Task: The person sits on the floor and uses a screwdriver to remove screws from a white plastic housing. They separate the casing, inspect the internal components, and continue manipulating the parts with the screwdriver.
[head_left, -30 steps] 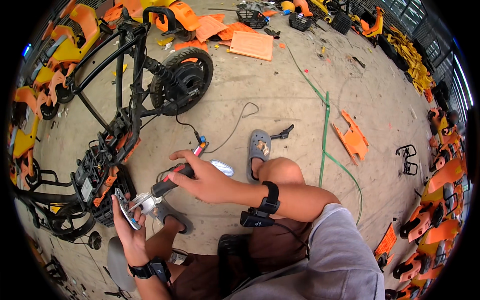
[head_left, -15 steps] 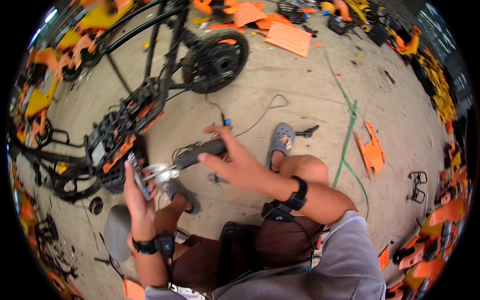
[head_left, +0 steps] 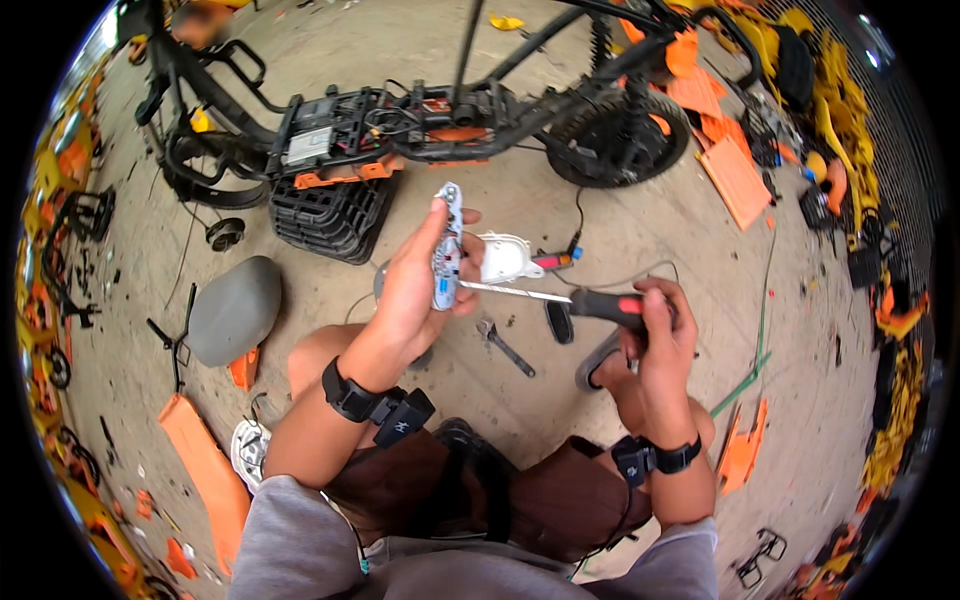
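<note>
My left hand (head_left: 410, 275) grips a slim, pale circuit-board piece (head_left: 447, 240) upright, thumb along its side. In my right hand (head_left: 655, 335) is a screwdriver with a black and red handle (head_left: 608, 307); its long shaft reaches left, its tip touching or very near the board's lower part. Beyond them lie a white plastic housing (head_left: 505, 255) and a red and blue tool (head_left: 550, 260) with a cable. An adjustable wrench (head_left: 508, 350) lies on the floor below, beside a dark oblong piece (head_left: 560, 322).
A stripped scooter frame (head_left: 400, 130) spans the top, with a black crate (head_left: 325, 215) below it. A grey seat (head_left: 232, 310) and long orange panel (head_left: 200, 460) lie left. Orange panels (head_left: 730, 175), green strap (head_left: 745, 380) and stacked yellow parts (head_left: 840, 130) are at right.
The view has swung left, bringing the frame across the top. My left hand has raised the board; my right hand has moved rightward with the screwdriver, now held more level.
</note>
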Demonstrator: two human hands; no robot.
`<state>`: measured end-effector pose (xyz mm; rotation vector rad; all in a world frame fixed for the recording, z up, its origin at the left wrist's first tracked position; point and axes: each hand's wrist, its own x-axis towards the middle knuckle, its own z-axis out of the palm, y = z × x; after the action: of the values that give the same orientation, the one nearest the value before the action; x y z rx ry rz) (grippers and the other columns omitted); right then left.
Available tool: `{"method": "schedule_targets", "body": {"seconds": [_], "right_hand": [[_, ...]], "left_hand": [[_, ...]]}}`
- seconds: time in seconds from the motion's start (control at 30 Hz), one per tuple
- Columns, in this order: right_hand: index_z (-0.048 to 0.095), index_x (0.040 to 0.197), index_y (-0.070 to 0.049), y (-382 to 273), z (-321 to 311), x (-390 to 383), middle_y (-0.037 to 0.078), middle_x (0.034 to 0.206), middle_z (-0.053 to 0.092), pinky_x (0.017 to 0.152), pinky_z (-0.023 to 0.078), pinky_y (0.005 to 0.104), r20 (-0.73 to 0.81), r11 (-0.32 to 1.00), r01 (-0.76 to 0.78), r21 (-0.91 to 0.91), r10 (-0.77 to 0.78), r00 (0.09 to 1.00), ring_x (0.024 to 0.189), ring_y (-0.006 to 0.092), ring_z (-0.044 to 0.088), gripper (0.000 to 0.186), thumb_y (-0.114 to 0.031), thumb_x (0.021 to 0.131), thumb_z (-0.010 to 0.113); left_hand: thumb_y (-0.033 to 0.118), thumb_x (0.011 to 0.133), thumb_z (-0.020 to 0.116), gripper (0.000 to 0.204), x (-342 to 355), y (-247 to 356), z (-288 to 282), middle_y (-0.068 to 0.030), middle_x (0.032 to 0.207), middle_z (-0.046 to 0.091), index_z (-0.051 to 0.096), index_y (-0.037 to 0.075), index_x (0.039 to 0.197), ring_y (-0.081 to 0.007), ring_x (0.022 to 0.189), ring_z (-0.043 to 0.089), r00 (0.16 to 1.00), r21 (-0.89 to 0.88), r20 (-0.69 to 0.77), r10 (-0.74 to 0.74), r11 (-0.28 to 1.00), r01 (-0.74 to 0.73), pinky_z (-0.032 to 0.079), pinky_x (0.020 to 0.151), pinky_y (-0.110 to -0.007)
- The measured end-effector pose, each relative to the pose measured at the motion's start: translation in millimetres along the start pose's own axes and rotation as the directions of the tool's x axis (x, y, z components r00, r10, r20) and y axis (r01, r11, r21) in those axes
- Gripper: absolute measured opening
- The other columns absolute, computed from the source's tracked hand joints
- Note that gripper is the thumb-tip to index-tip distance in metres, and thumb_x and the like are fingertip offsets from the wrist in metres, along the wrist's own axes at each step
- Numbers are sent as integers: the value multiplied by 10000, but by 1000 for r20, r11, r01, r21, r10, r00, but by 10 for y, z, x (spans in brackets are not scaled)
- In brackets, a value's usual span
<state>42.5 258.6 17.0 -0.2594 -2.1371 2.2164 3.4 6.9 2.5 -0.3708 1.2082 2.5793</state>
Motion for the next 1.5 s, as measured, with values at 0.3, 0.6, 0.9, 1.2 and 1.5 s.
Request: {"method": "schedule_targets", "body": {"seconds": [0.3, 0.6, 0.9, 1.2, 1.5], "right_hand": [[540, 1036, -24, 30, -7, 20, 18, 671, 484, 459, 332, 235, -114, 983, 156, 99, -144, 983, 496, 86, 421, 316, -338, 1014, 525], [533, 1109, -19, 0, 120, -5, 16, 705, 519, 464, 354, 218, -141, 979, 205, 0, -203, 969, 523, 77, 467, 315, -304, 986, 590], [533, 1137, -21, -10, 98, -4, 4, 717, 543, 406, 329, 186, -106, 987, 157, 28, -153, 983, 505, 48, 479, 250, -209, 981, 589], [532, 1143, -22, 7, 89, -15, 8, 722, 546, 431, 350, 193, -103, 983, 184, 23, -181, 978, 506, 56, 476, 266, -227, 983, 592], [533, 1143, -32, -22, 100, -19, 15, 747, 555, 424, 329, 197, -117, 989, 145, 34, -140, 983, 517, 65, 484, 294, -284, 997, 575]], "left_hand": [[550, 1038, 237, 684, -135, 113, -48, -128, 825, 655, 492, -28, 1300, -140, 422, 495, 987, 150, 62, 150, 976, -158, 372, 367, -252], [513, 1050, 193, 654, -180, 126, -23, -236, 897, 657, 429, -17, 1352, -176, 381, 461, 989, 83, 124, 76, 993, -87, 349, 345, -260], [481, 1043, 220, 592, -187, 143, -33, -228, 920, 655, 440, 12, 1330, -191, 447, 525, 985, 55, 169, 39, 997, -49, 377, 374, -264], [485, 1033, 240, 585, -216, 139, -38, -238, 891, 658, 498, 24, 1284, -192, 475, 546, 983, 64, 183, 27, 997, -40, 389, 400, -272], [450, 997, 385, 495, -208, 129, -79, -221, 916, 646, 507, 9, 1187, -187, 536, 553, 973, 154, 230, 29, 986, -66, 375, 431, -265]]}}
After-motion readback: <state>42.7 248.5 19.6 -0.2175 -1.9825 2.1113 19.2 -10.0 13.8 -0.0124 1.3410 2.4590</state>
